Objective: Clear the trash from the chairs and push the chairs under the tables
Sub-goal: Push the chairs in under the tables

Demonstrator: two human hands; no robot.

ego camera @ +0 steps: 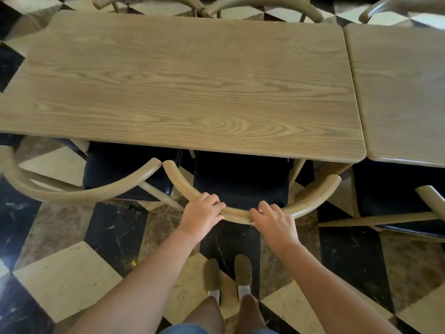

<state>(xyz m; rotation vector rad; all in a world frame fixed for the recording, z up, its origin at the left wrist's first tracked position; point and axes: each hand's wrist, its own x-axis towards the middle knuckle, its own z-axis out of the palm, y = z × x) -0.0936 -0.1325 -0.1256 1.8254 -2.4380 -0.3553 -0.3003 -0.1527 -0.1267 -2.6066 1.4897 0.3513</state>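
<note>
A wooden chair with a curved backrest (313, 198) and a black seat (240, 179) stands in front of me, its seat partly under the wooden table (183, 83). My left hand (201, 215) grips the backrest left of its middle. My right hand (274, 220) grips it right of the middle. No trash shows on this seat.
A second chair (79, 191) stands to the left, touching the held chair's backrest tip. A third chair (397, 201) is at the right under a second table (399, 92). More chair backs (265, 6) line the far side. My feet (227, 276) stand on the checkered floor.
</note>
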